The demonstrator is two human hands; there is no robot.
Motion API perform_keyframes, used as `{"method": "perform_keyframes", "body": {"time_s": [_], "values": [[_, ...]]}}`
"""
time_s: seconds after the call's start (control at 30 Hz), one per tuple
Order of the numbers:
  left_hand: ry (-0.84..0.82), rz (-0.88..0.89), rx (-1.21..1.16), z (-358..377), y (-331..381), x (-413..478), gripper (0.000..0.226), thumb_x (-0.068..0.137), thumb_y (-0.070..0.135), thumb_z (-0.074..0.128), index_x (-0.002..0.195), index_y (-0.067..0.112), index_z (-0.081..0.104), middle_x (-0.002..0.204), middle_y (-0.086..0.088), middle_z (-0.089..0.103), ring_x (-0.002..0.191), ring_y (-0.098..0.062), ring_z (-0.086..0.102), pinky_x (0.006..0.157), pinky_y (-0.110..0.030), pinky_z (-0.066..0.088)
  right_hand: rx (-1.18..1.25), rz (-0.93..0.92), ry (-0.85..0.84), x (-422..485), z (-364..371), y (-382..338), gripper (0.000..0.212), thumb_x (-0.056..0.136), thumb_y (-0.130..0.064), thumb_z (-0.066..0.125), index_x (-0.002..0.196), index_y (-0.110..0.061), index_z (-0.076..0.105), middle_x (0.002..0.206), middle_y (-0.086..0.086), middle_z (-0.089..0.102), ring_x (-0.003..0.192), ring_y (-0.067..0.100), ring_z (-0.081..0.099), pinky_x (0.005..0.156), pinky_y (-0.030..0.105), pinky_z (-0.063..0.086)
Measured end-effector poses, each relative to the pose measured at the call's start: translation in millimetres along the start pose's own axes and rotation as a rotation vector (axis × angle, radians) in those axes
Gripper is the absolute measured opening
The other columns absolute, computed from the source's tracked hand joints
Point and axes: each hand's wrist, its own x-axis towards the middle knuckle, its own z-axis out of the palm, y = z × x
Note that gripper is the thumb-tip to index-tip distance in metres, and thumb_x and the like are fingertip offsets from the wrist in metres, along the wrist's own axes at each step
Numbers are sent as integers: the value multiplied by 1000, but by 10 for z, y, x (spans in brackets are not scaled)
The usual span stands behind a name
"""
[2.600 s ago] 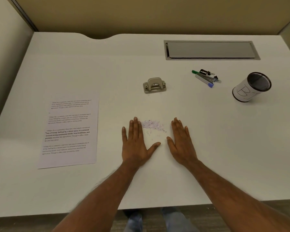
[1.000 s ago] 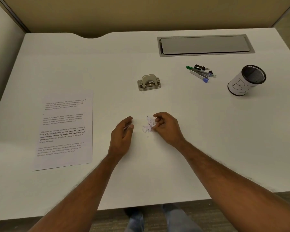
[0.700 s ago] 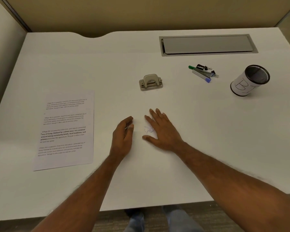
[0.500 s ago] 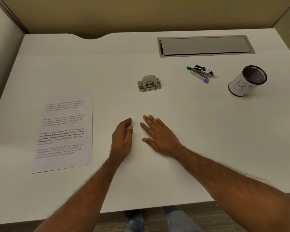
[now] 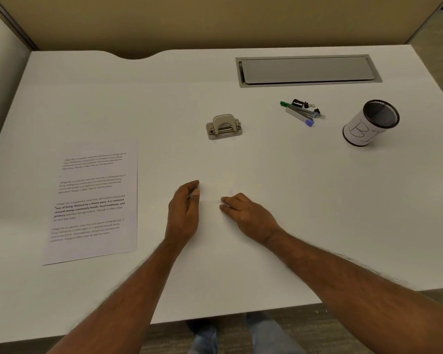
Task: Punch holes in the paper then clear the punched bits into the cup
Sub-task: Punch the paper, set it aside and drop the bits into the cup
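My left hand (image 5: 186,210) stands on its edge with the fingers curled in, and a pale sliver of punched bits shows between thumb and forefinger. My right hand (image 5: 243,213) lies just to its right, fingers closed, with white punched bits (image 5: 225,206) peeping out at the fingertips. No loose pile shows on the desk between the two hands. The printed paper (image 5: 95,200) lies flat to the left. The metal hole punch (image 5: 224,126) sits beyond the hands. A white-wrapped mesh cup (image 5: 358,131) marked "B" stands at the far right.
Pens, lead cases and a binder clip (image 5: 302,112) lie between the punch and the cup. A grey cable-tray lid (image 5: 307,70) is set into the white desk (image 5: 317,200) at the back. The desk's front edge runs just under my forearms.
My right hand swept flat over the pile of bits, then closed its fingers; the pile is gone from the desk. My left hand went from flat to curled and has stayed put.
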Motion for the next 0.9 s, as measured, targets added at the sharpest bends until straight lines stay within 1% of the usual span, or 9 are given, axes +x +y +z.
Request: {"method": "perform_keyframes", "body": {"time_s": [0.17, 0.3, 0.4, 0.47, 0.53, 0.6, 0.67, 0.73, 0.9], "values": [[12, -24, -22, 32, 42, -14, 30, 102, 22, 46, 128, 13, 60, 125, 4, 63, 116, -8, 56, 99, -18, 41, -110, -47, 42, 84, -29, 16, 16, 73, -1, 78, 87, -5, 72, 88, 3, 68, 72, 22, 62, 41, 28, 42], [12, -20, -30, 36, 63, -19, 30, 102, 21, 46, 126, 13, 61, 124, 4, 64, 115, -7, 56, 97, -17, 42, 15, 31, 24, 159, -72, 20, 11, 77, 0, 73, 88, -2, 73, 86, 7, 70, 72, 27, 64, 44, 29, 48], [17, -17, -44, 46, 75, -9, 29, 102, 22, 46, 125, 14, 62, 122, 5, 64, 114, -5, 57, 97, -18, 43, 357, 319, 41, 226, -149, 6, 17, 82, 5, 63, 89, -4, 75, 88, 7, 74, 77, 26, 66, 66, 32, 54], [16, -11, -53, 53, 86, -5, 28, 102, 22, 47, 124, 15, 63, 121, 7, 65, 111, 2, 56, 94, -10, 42, 682, 620, 87, 239, -199, 28, 19, 83, 4, 61, 91, -5, 77, 91, 6, 76, 84, 16, 69, 79, 27, 54], [12, -9, -65, 64, 111, -1, 27, 102, 23, 47, 123, 17, 64, 119, 9, 65, 109, 9, 55, 89, -4, 40, 897, 866, 96, 227, -228, 84, 18, 84, 1, 65, 95, -8, 77, 93, 5, 76, 87, 10, 70, 83, 24, 54], [11, -11, -65, 75, 137, 10, 27, 102, 23, 47, 122, 19, 64, 119, 10, 65, 108, 10, 55, 88, -4, 41, 1149, 1037, 121, 203, -250, 109, 17, 83, 0, 69, 96, -9, 76, 91, 4, 76, 86, 11, 70, 85, 25, 55], [4, -10, -57, 97, 168, 17, 27, 102, 23, 47, 122, 19, 64, 119, 10, 65, 108, 8, 56, 88, -3, 41, 1415, 1146, 180, 193, -304, 98, 17, 82, 2, 70, 97, -3, 74, 88, 5, 75, 82, 14, 70, 82, 24, 56], [-8, -9, -60, 135, 212, 16, 27, 102, 23, 47, 123, 19, 65, 119, 9, 66, 108, 5, 56, 88, -2, 40, 1577, 1205, 244, 197, -378, 99, 18, 82, 4, 69, 99, 2, 72, 87, 9, 74, 79, 16, 70, 78, 21, 57], [-65, 3, -65, 290, 389, 19, 29, 102, 25, 48, 125, 18, 63, 122, 9, 65, 113, 0, 56, 89, -3, 39, 1738, 1261, 338, 149, -573, 138, 20, 83, 8, 67, 102, 8, 68, 82, 11, 73, 78, 19, 69, 75, 20, 57]]}}
